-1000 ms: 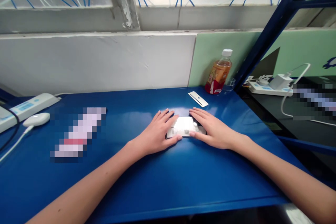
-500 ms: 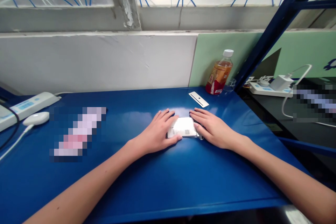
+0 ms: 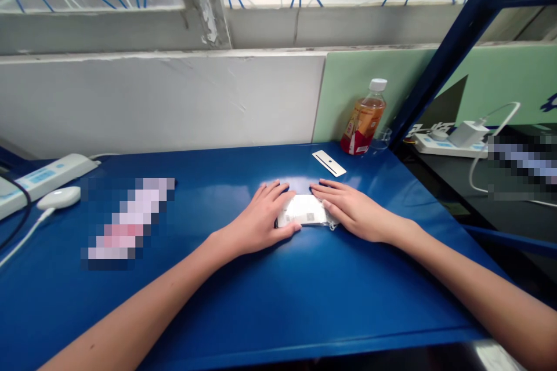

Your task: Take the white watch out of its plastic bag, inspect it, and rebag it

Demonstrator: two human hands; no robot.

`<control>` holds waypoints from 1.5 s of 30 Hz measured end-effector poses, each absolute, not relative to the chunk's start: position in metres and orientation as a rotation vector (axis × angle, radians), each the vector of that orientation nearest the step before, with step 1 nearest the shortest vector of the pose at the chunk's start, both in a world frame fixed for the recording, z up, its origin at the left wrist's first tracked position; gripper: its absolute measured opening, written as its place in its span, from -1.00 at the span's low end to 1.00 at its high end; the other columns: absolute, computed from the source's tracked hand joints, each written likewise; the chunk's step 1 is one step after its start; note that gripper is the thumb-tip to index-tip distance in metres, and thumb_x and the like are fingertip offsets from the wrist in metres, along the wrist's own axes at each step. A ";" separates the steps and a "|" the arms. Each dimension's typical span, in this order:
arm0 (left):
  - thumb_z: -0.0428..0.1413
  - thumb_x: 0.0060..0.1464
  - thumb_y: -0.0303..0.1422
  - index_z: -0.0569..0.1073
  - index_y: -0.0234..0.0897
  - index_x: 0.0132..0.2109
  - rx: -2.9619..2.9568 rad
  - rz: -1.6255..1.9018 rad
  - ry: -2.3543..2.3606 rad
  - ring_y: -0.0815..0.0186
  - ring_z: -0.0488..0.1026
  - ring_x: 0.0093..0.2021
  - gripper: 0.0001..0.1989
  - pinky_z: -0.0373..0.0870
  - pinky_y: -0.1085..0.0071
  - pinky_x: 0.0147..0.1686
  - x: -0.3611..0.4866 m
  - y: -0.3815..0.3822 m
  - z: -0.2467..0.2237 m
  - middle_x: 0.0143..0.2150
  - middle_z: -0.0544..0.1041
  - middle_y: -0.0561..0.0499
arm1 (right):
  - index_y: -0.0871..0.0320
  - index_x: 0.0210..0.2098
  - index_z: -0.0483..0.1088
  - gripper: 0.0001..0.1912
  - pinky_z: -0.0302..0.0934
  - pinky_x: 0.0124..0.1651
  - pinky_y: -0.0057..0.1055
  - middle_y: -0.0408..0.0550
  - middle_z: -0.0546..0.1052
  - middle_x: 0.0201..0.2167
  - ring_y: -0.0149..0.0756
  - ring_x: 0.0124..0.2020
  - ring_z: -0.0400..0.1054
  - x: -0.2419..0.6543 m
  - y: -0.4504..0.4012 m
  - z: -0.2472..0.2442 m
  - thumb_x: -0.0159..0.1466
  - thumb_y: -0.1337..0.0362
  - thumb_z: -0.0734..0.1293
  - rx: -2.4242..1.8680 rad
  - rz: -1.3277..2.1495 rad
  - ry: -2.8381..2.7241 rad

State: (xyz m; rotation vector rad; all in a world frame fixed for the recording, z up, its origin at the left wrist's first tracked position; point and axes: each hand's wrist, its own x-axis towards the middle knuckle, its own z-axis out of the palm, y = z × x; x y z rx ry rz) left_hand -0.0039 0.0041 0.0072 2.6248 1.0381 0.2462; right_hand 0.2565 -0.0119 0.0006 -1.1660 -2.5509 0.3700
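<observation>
A small flat white package in clear plastic wrap [image 3: 307, 208] lies on the blue desktop, with printed marks on its face and crinkled film at its right end. My left hand [image 3: 261, 217] rests over its left end, fingers spread and the thumb along the near edge. From the other side, my right hand [image 3: 354, 208] lies flat with stretched fingers, its thumb side touching the package's right end. Both palms face down. The parts of the package under my fingers are hidden.
Behind my hands lies a white card with a dark line [image 3: 329, 163], near a bottle of amber drink [image 3: 364, 119]. To the left are a blurred-out phone-like object [image 3: 130, 220], a white charger puck [image 3: 58, 197] and a power strip [image 3: 52, 177]. A blue metal post [image 3: 444, 64] rises at right.
My right hand has shifted slightly left and up across the package's right end. My left hand and the package stay in place. The view has tilted a little.
</observation>
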 end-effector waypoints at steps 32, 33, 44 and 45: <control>-0.05 0.29 0.03 0.18 -0.36 0.33 2.737 0.229 1.080 -0.04 -0.01 0.42 -0.33 -0.04 -0.02 0.34 -0.006 0.006 0.003 0.39 0.12 -0.35 | 0.14 0.00 0.54 -0.70 0.26 0.19 0.01 0.17 0.46 0.14 0.01 0.19 0.31 0.269 -0.005 -0.004 0.30 0.24 0.35 -1.061 0.331 -2.399; -0.06 0.29 0.03 0.18 -0.36 0.33 2.737 0.232 1.079 -0.04 -0.01 0.41 -0.34 -0.03 -0.03 0.33 -0.006 0.006 0.003 0.39 0.12 -0.35 | 0.14 0.02 0.53 -0.68 0.25 0.20 0.01 0.17 0.45 0.15 0.01 0.19 0.31 0.268 -0.006 -0.003 0.29 0.24 0.36 -1.062 0.362 -2.397; 0.03 0.25 0.01 0.22 -0.32 0.31 2.704 0.324 1.038 -0.09 0.04 0.39 -0.35 0.02 -0.08 0.31 -0.007 0.006 0.002 0.37 0.17 -0.35 | 0.08 -0.05 0.57 -0.73 0.27 0.17 0.02 0.14 0.50 0.09 0.01 0.18 0.32 0.264 -0.004 -0.013 0.26 0.22 0.42 -0.983 0.399 -2.309; 0.03 0.25 0.02 0.22 -0.33 0.31 2.706 0.317 1.037 -0.10 0.04 0.39 -0.34 0.02 -0.08 0.31 -0.007 0.006 0.003 0.37 0.17 -0.35 | 0.08 -0.04 0.56 -0.73 0.27 0.17 0.02 0.14 0.50 0.09 0.01 0.18 0.32 0.264 -0.004 -0.013 0.27 0.22 0.41 -0.986 0.382 -2.308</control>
